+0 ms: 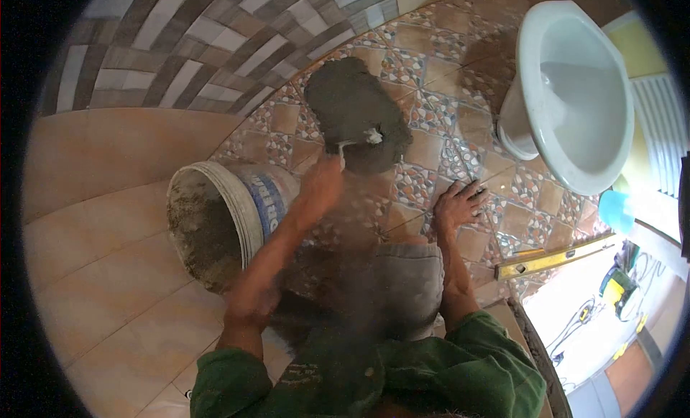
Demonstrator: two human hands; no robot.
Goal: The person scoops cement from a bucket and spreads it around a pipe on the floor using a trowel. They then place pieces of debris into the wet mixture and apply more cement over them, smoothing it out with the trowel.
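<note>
My left hand (321, 186) is closed around the handle of a small trowel (343, 149), whose blade lies at the near edge of a patch of wet grey mortar (352, 102). A small whitish lump (373, 136) sits in the mortar just right of the tool. Flat on the patterned floor tiles (415, 184), my right hand (460, 204) rests with its fingers spread. Beside my left forearm a white bucket (248, 202) leans on its side, its opening facing left, with grey mortar inside.
A white toilet bowl (575, 94) stands at the upper right. Below it a yellow spirit level (553, 257) lies on the floor, near a blue object (616, 210). Tools and cables lie on a bright surface at the lower right. Tiled walls run along the left and top.
</note>
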